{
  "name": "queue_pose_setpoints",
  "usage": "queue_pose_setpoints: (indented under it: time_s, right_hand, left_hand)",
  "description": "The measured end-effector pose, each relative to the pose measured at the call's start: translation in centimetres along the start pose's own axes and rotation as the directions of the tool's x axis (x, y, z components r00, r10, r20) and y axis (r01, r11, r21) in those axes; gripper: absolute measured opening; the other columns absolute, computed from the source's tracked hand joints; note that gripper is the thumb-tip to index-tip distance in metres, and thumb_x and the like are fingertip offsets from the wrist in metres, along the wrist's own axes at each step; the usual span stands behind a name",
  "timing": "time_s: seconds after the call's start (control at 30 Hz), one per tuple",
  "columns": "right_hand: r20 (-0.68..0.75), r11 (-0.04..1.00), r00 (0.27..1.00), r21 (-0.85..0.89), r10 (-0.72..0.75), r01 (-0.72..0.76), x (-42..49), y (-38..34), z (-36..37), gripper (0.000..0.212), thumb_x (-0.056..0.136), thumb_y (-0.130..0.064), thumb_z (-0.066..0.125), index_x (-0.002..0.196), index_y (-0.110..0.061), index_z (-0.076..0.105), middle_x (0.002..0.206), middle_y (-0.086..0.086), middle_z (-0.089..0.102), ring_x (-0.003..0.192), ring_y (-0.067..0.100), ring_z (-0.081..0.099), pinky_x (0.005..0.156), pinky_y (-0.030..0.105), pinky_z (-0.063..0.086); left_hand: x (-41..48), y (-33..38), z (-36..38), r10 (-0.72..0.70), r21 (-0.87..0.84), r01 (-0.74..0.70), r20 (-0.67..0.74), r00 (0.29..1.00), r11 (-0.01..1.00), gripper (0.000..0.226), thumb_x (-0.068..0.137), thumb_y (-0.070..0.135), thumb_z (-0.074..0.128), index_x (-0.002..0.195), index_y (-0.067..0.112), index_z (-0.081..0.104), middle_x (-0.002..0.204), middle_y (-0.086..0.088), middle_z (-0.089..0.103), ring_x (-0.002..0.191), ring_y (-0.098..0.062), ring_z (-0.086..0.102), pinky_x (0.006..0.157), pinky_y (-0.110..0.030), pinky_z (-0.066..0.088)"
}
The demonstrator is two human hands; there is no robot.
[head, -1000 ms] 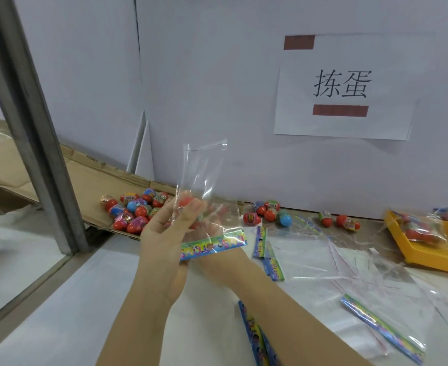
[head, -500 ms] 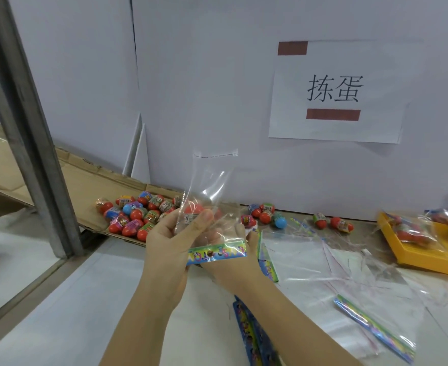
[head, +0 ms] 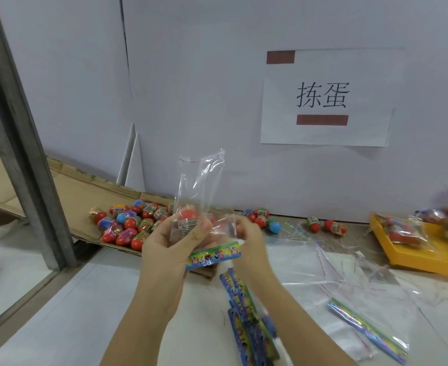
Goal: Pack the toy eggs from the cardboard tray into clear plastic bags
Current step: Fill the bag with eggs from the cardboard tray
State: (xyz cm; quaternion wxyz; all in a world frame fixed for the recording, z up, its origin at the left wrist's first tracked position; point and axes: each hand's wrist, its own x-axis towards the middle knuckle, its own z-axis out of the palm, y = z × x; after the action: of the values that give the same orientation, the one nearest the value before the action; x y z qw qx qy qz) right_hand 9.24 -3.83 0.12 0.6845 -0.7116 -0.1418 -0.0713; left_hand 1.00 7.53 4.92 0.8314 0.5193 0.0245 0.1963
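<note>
left grip (head: pixel 164 244) pinches clear bag (head: pixel 201 178) round red egg (head: pixel 188 215) inside | right grip (head: pixel 246 241) pinches same bag's lower edge, just beside | bag's long axis upright, mouth above both grips | loose eggs (head: pixel 127 223) on cardboard tray (head: pixel 80 191) lie left of, beyond left grip: nearer for next pick

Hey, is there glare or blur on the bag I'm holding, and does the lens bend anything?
Head view: white glare streaks on the clear bag; the right hand looks slightly smeared, the left hand sharper; the metal post leans, likely wide-angle distortion; light is soft, shadows faint.
</note>
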Motion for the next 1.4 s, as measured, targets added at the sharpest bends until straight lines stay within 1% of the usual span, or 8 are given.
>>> queue_pose_setpoints:
  time_s: [0.13,0.3,0.5,0.6,0.73,0.87,1.07,1.4]
  right_hand:
    - [-0.140,0.871,0.982,0.490,0.127,-0.043,-0.3,-5.2,-5.8,0.011,0.089,-0.006,0.060,0.095,-0.013,0.064,0.071,-0.003,0.069,0.057,0.009,0.059,0.054,0.019,0.051]
    - [-0.053,0.838,0.998,0.543,-0.035,0.058,-1.3,-10.8,-10.8,0.016,0.072,-0.019,0.067,0.088,-0.018,0.070,0.070,0.002,0.066,0.050,0.013,0.053,0.043,0.021,0.046]
    - [0.139,0.924,0.956,0.326,-0.258,0.202,-2.5,-12.9,-11.1,0.022,0.081,-0.014,0.059,0.088,-0.025,0.077,0.085,0.001,0.073,0.062,0.013,0.056,0.056,0.022,0.050]
    - [0.110,0.944,0.939,-0.009,-0.325,0.328,-2.9,-13.1,-10.4,0.023,0.084,-0.015,0.068,0.096,-0.035,0.071,0.085,-0.006,0.071,0.061,0.011,0.056,0.056,0.021,0.048]
    - [0.084,0.879,0.928,-0.302,-0.362,0.370,-3.2,-13.4,-10.5,0.029,0.078,-0.018,0.076,0.096,-0.038,0.064,0.081,-0.020,0.068,0.058,0.009,0.053,0.055,0.025,0.052]
    - [0.219,0.708,0.915,-0.581,-0.338,0.400,-3.6,-13.9,-11.5,0.016,0.078,-0.036,0.071,0.085,-0.049,0.067,0.077,-0.038,0.058,0.078,-0.005,0.050,0.067,0.005,0.035]
    - [0.353,0.632,0.915,-0.668,-0.197,0.394,-4.0,-14.2,-10.8,0.029,0.067,-0.071,0.049,0.082,-0.051,0.064,0.086,-0.045,0.057,0.098,-0.006,0.046,0.094,0.032,0.029]
    - [0.381,0.559,0.907,-0.719,-0.181,0.413,-3.7,-13.2,-10.0,0.080,0.077,-0.080,0.010,0.070,-0.016,0.056,0.058,-0.009,0.037,0.080,0.000,0.041,0.079,0.024,0.019]
  left_hand:
    - [-0.1,-0.5,0.3,0.005,0.073,-0.008,0.041,0.999,0.997,0.036,0.046,0.025,0.082,0.081,0.029,0.078,0.082,-0.006,0.077,0.071,-0.023,0.074,0.058,-0.027,0.059]
    - [-0.6,-0.8,0.6,0.000,0.215,-0.031,0.140,0.990,0.976,0.044,0.046,0.033,0.085,0.089,0.034,0.075,0.086,-0.007,0.077,0.072,-0.026,0.074,0.061,-0.020,0.056]
    - [-1.2,-0.8,1.3,-0.073,0.248,0.003,0.274,0.959,0.969,0.042,0.050,0.034,0.085,0.091,0.034,0.076,0.085,-0.007,0.076,0.069,-0.024,0.073,0.064,-0.021,0.056]
    - [-1.4,-0.8,1.6,-0.098,0.232,0.015,0.350,0.932,0.973,0.043,0.052,0.031,0.083,0.094,0.033,0.077,0.086,-0.007,0.076,0.070,-0.023,0.072,0.064,-0.023,0.057]
    - [-1.6,-0.7,1.7,-0.119,0.234,0.030,0.376,0.919,0.972,0.047,0.052,0.026,0.082,0.098,0.028,0.077,0.089,-0.012,0.076,0.069,-0.025,0.072,0.063,-0.027,0.058]
    - [-1.5,-0.6,1.7,-0.118,0.226,0.030,0.386,0.915,0.974,0.046,0.051,0.024,0.082,0.096,0.029,0.078,0.085,-0.016,0.075,0.064,-0.026,0.070,0.062,-0.029,0.059]
    - [-2.0,-0.7,2.1,-0.117,0.194,0.036,0.427,0.897,0.980,0.045,0.052,0.020,0.083,0.097,0.027,0.078,0.087,-0.017,0.075,0.058,-0.023,0.067,0.057,-0.029,0.057]
    - [-2.4,-1.7,3.0,-0.167,0.116,0.129,0.431,0.887,0.985,0.060,0.041,0.034,0.097,0.097,0.021,0.078,0.082,-0.013,0.075,0.062,-0.026,0.072,0.055,-0.027,0.056]
